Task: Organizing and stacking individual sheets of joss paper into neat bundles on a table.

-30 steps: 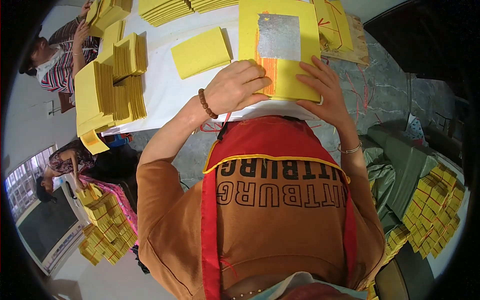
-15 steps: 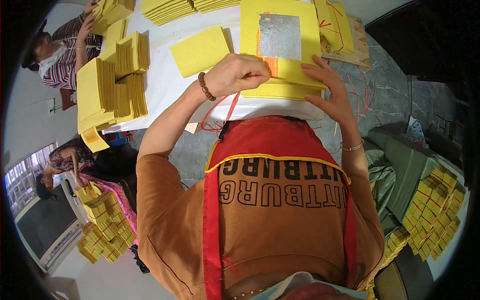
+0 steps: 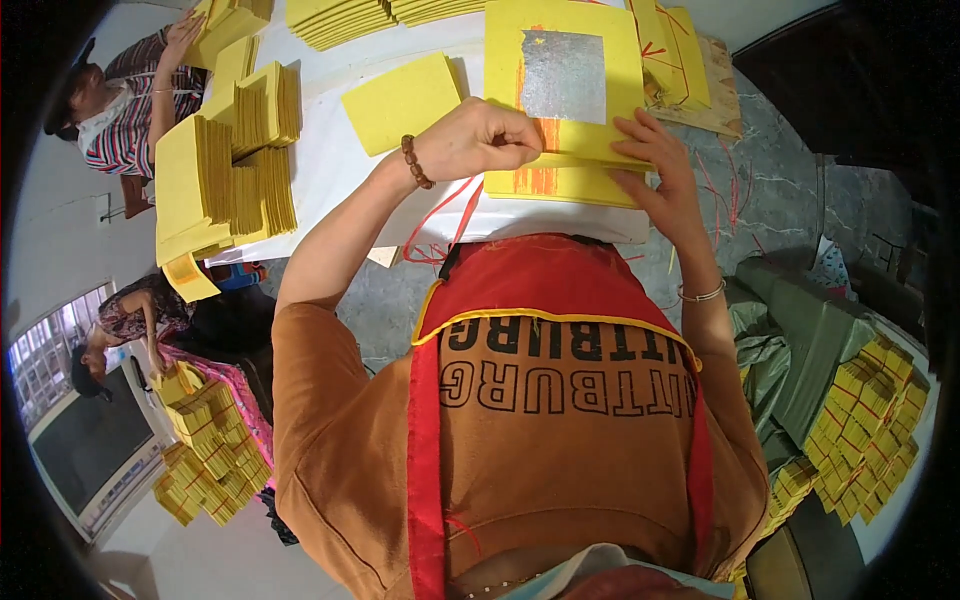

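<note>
The top yellow sheet (image 3: 505,70), bearing a silver patch (image 3: 564,78) and an orange patch (image 3: 548,133), lies at the near side of the white-covered bench (image 3: 325,140), right in front of the person's body. Its near edge sits over a lower yellow sheet (image 3: 590,186), whose orange band shows just below it. The left hand (image 3: 480,140) has a narrow grip, thumb and curled fingers closed on that edge beside the orange patch, probably to control the edge apart from the layer beneath. The right hand (image 3: 665,175) lays its fingers over the near right corner with the thumb below the edge, seemingly to steady that side; whether this grip truly pinches, I cannot tell. The knuckles hide part of the edge between. To the left, a folded yellow piece (image 3: 402,103) lies on the bench, near the left hand, and beyond it stand yellow stacks (image 3: 190,185), set aside so that the middle stays workable. More piles (image 3: 338,22) line the far side. To the right, a red-tied bundle (image 3: 680,55) rests close by the sheet, limiting room there. Red strings (image 3: 440,225) hang by the near edge below the left wrist and could snag. At upper left, a co-worker's hand (image 3: 183,32) touches another yellow stack (image 3: 228,32).
</note>
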Tool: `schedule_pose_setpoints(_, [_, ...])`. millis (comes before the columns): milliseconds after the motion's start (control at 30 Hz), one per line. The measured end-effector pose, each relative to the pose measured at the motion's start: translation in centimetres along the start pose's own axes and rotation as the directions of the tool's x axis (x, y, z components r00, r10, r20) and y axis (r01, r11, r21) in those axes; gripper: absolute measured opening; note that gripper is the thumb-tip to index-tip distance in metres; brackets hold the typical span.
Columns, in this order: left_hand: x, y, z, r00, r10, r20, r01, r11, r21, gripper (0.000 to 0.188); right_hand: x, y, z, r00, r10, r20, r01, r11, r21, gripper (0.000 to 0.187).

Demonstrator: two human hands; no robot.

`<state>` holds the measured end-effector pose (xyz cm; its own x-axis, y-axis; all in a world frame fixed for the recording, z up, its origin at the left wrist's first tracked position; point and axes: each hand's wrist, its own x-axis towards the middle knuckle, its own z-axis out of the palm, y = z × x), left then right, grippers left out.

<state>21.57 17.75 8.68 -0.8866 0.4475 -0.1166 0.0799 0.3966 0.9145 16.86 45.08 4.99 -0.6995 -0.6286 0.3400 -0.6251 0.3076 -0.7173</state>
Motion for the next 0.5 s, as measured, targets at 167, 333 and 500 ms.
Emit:
schedule_pose_setpoints(167, [-1.1,-0.2,-0.6,0.919,0.394,-0.015,-0.373,0.881,0.291,0.041,0.0,1.2,0.7,0.998,0.007,-0.061,-0.004,0.999,0.038,0.020])
schedule_pose_setpoints(333, [-1.5,-2.1,0.7,0.932,0.334,-0.141,-0.134,0.679,0.721,0.061,0.2,1.4,1.0,0.993,0.004,-0.116,0.009,0.993,0.114,0.024])
schedule_pose_setpoints(500, [-1.7,-1.0,1.0,0.855,0.498,-0.145,-0.087,0.413,0.907,0.050,1.7,-0.8,0.6,0.964,-0.017,-0.266,0.035,0.997,0.062,0.029])
